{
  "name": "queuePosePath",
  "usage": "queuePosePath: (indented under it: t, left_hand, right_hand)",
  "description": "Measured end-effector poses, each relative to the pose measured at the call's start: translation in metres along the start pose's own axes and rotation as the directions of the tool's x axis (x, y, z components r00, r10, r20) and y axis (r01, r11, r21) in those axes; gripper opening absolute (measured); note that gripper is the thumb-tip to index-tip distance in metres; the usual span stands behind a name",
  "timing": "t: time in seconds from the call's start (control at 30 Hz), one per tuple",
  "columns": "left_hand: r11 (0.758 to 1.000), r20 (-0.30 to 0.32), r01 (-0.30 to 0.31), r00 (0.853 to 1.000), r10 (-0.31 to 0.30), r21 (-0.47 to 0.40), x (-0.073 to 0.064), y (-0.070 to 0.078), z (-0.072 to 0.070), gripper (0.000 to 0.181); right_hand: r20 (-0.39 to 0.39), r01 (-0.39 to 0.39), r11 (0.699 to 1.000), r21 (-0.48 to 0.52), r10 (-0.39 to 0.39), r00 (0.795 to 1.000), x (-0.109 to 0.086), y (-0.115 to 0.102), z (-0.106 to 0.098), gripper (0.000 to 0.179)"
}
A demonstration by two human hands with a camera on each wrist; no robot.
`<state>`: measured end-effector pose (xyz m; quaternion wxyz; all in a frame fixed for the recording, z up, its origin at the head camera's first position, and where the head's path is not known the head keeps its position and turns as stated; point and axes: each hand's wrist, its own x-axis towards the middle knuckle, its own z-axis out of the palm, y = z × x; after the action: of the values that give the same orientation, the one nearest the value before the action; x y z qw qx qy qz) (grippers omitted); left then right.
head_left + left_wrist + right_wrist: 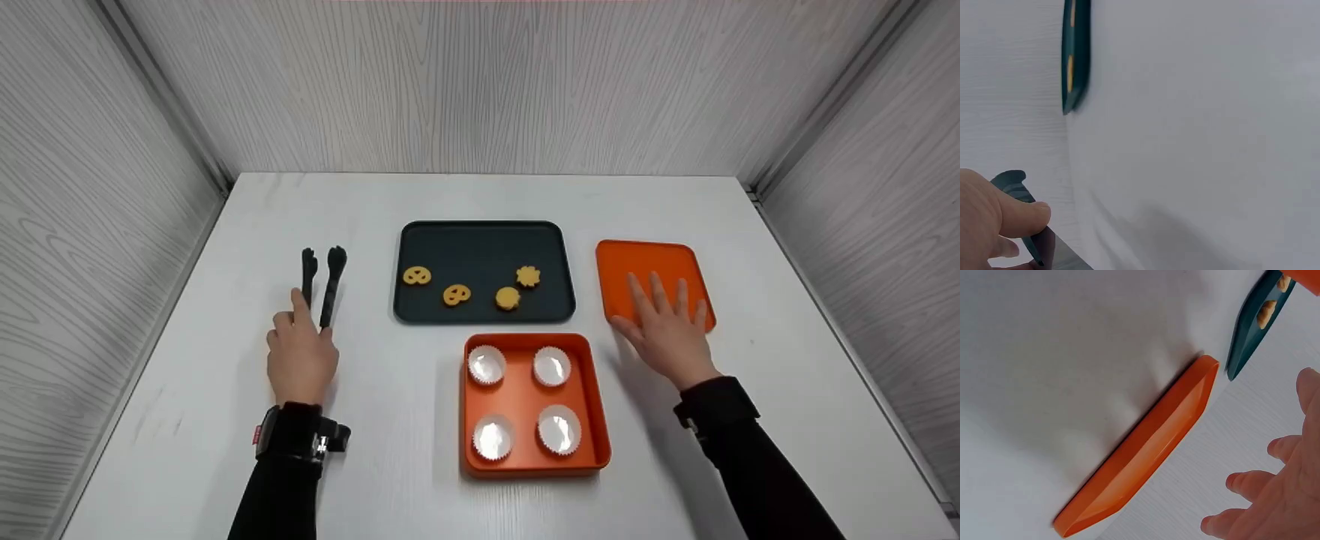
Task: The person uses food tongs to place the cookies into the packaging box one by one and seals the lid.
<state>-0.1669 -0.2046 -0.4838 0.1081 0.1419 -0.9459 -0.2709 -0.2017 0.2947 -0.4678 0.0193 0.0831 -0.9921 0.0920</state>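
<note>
The left hand [301,358] rests on the white tabletop [390,195] with its fingers curled around the near end of the black tongs [321,279]; the left wrist view shows the thumb [1019,216] pressed on the tongs' handle. The tongs lie pointing away from the person, their two tips slightly apart, to the left of the dark tray [480,247]. The right hand [667,326] is spread flat, fingers straight and apart, over the near part of the orange lid [645,259]; in the right wrist view the fingers hover above it, so I cannot tell whether they touch. The lid lies flat just right of the dark tray. That tray holds four biscuits [508,298] in a loose row. Nearer the person, between the two hands, sits the orange box [592,405] with four white paper cups [487,364] in it, two by two
</note>
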Motion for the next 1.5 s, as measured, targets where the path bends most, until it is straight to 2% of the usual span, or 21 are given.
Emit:
queuePosePath:
  t: [0.13,0.2,0.27,0.4,0.53,0.63,0.73,0.9,1.07,1.37,1.5]
  left_hand:
    - [0.987,-0.007,-0.008,1.0,0.007,-0.16,-0.001,0.022,-0.01,0.076]
    - [0.966,-0.001,-0.013,1.0,0.013,-0.258,-0.003,0.035,-0.015,0.078]
    - [0.932,0.007,-0.017,1.0,0.021,-0.363,-0.005,0.048,-0.02,0.08]
    - [0.824,0.048,-0.004,0.998,0.038,-0.566,-0.011,0.072,-0.025,0.085]
    - [0.676,0.114,0.019,0.989,0.097,-0.737,-0.021,0.093,-0.025,0.089]
    - [0.566,0.144,0.031,0.977,0.155,-0.824,-0.028,0.107,-0.022,0.091]
    - [0.492,0.153,0.036,0.968,0.2,-0.87,-0.035,0.12,-0.019,0.091]
    - [0.414,0.168,0.048,0.951,0.259,-0.909,-0.046,0.138,-0.013,0.091]
    - [0.339,0.208,0.096,0.927,0.312,-0.936,-0.057,0.153,-0.007,0.091]
    - [0.251,0.25,0.159,0.887,0.389,-0.955,-0.071,0.169,0.002,0.09]
    - [0.211,0.245,0.17,0.88,0.407,-0.963,-0.076,0.172,0.006,0.091]
  right_hand:
    - [-0.01,0.022,1.0,0.01,-0.022,1.0,-0.001,-0.011,-0.007,0.081]
    - [-0.018,0.035,0.999,0.023,-0.034,0.999,-0.002,-0.018,-0.01,0.081]
    - [-0.023,0.05,0.998,0.039,-0.049,0.999,-0.003,-0.024,-0.014,0.081]
    - [-0.03,0.086,0.994,0.061,-0.084,0.996,-0.004,-0.037,-0.02,0.08]
    - [-0.042,0.128,0.99,0.064,-0.125,0.991,-0.005,-0.052,-0.027,0.08]
    - [-0.05,0.163,0.985,0.058,-0.16,0.986,-0.008,-0.063,-0.03,0.082]
    - [-0.054,0.192,0.98,0.06,-0.189,0.98,-0.011,-0.072,-0.034,0.083]
    - [-0.044,0.225,0.971,0.087,-0.222,0.974,-0.015,-0.085,-0.038,0.083]
    - [-0.047,0.266,0.953,0.146,-0.262,0.964,-0.02,-0.099,-0.042,0.083]
    - [-0.055,0.374,0.889,0.264,-0.373,0.926,-0.028,-0.124,-0.048,0.082]
    - [-0.045,0.39,0.869,0.306,-0.395,0.917,-0.031,-0.134,-0.049,0.083]
